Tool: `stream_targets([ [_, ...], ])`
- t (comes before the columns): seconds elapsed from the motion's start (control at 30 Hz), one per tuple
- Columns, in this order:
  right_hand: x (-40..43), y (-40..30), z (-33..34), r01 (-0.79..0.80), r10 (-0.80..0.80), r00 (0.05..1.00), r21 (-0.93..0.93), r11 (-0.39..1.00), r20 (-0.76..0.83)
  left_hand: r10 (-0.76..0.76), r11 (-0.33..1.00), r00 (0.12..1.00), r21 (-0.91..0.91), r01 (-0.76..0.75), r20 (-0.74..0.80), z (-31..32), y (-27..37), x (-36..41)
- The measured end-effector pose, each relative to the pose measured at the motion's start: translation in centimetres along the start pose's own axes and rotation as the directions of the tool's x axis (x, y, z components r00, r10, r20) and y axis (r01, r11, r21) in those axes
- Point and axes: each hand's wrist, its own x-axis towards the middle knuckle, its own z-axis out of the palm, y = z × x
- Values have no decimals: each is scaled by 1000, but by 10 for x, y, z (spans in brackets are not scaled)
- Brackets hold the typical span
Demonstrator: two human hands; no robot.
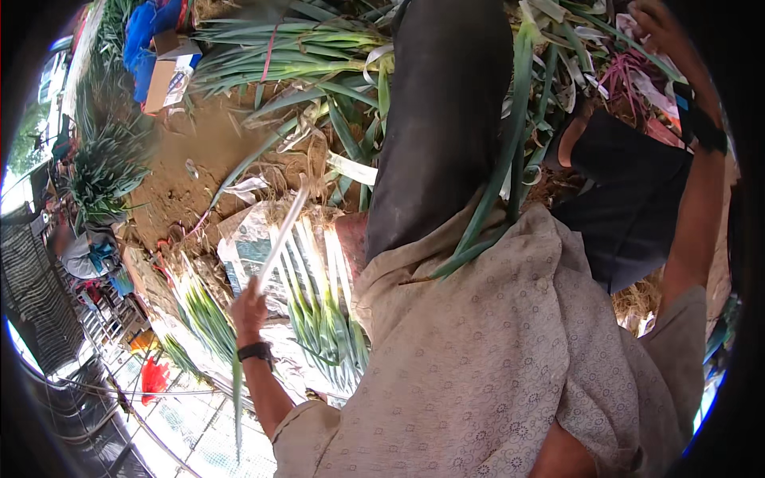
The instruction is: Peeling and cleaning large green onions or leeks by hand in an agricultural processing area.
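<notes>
My left hand point(248, 313), a dark band on its wrist, grips a long green onion point(281, 242). Its white stalk slants up and its green leaf hangs below the hand. Behind that stalk, a row of green onions point(320, 299) lies on a printed sheet point(248, 257). At the upper right, my right hand point(654, 33) is beside pink string point(624, 83) and pale scraps; its fingertips are unclear at the picture's rim, so whether it holds anything is hidden. Long green leaves point(514, 137) lie over my lap, next to my dark trouser leg point(448, 107).
A tied bundle of green onions point(287, 54) lies at the top on brown soil point(179, 143). Another bundle point(206, 310) rests at the left. A cardboard box point(164, 74) sits by blue netting point(140, 45). Farther left is another person point(89, 254), near a mesh fence.
</notes>
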Motion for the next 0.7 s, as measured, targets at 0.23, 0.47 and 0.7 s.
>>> stream_targets([
  [0.23, 25, 46, 5, 52, -47, 998, 156, 986, -38, -33, 998, 999, 51, 35, -40, 15, 57, 132],
  [0.47, 35, 61, -12, -51, 52, 997, 22, 998, -60, 550, 832, 767, 138, -537, -330, -189, 314, 405],
  [0.7, 11, 76, 1, -123, 107, 989, -166, 979, -97, 792, 608, 592, 272, -746, -148, -273, 543, 461],
])
